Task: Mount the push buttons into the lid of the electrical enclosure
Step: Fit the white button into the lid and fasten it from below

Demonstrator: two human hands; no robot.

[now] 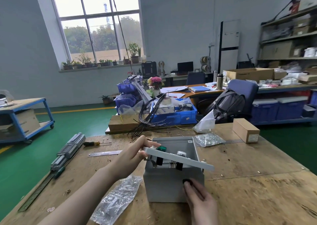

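Wood chips and scratches covered the big bench (248,182) where you worked. Your grey box (171,185) stood in the middle of it, open at the top. Your left hand (132,158) gripped the far-left edge of the lid (185,160), with the thumb under it and the fingers curled over the top, and held it tilted above the box. A green button (162,148) and a silver button (181,153) sat in the lid, and their black backs hung down under it into the box. Your right hand (199,199) lay on the front wall of the box with its fingers close together, pinching a small black part (187,182). A clear bag (118,197) with small parts in it lay just left of the box. Another bag (210,139), full of shiny bits, lay behind the box on the right, near a small brown carton (246,130). Past the bench, a blue bin (175,116) held black wires (147,115), a roll of tape (166,100) and white packets.
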